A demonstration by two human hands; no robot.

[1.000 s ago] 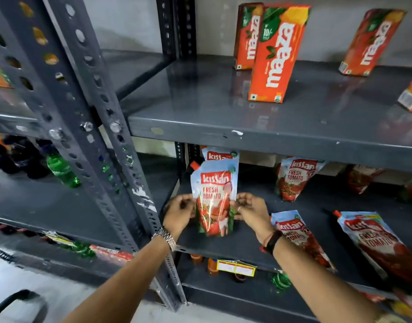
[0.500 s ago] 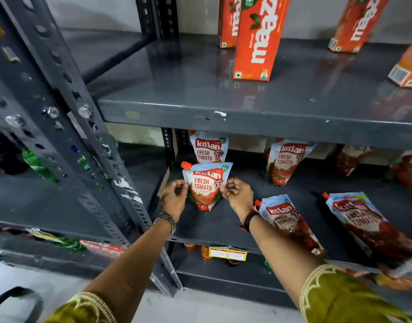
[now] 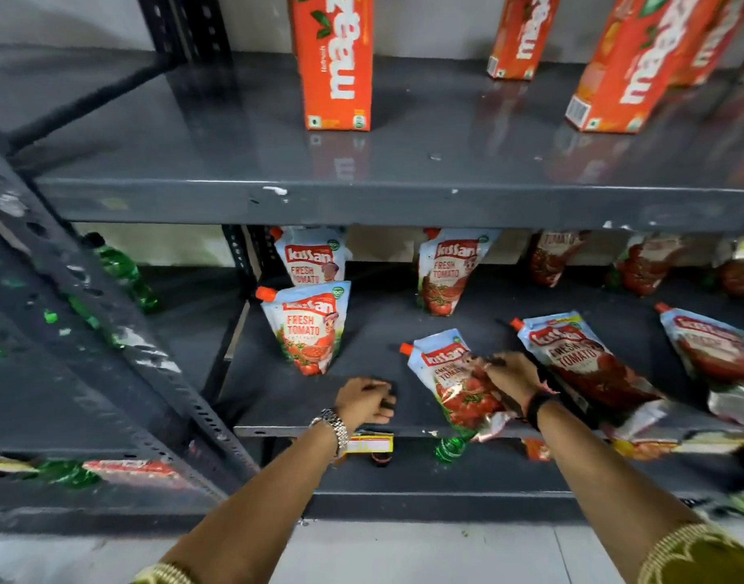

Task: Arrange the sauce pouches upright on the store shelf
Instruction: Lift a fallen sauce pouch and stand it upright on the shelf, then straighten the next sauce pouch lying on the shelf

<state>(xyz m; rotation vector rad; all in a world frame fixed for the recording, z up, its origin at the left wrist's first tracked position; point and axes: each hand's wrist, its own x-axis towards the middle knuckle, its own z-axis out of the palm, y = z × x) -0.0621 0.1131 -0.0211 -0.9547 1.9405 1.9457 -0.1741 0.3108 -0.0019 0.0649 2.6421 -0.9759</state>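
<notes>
On the middle shelf [image 3: 374,326] a tomato sauce pouch [image 3: 309,326] stands upright at the left, alone, with a second upright pouch [image 3: 311,257] behind it. A third upright pouch [image 3: 448,271] stands further right at the back. My right hand [image 3: 509,370] rests on a pouch lying flat [image 3: 454,381] near the shelf's front edge, fingers curled on its upper part. My left hand [image 3: 366,400] hovers loosely curled over the bare shelf front, holding nothing. Two more pouches [image 3: 585,360] [image 3: 719,360] lie flat to the right.
Orange juice cartons [image 3: 334,61] stand on the upper shelf [image 3: 361,200]. Dark pouches [image 3: 551,257] lean at the back right. A slotted steel upright [image 3: 121,343] rises at the left with green bottles [image 3: 126,274] behind it. A yellow price tag [image 3: 368,444] hangs below the shelf edge.
Both hands let go of the left pouch, which now stands upright by itself. My right hand moved right onto the flat pouch; my left hand drew back toward the shelf front.
</notes>
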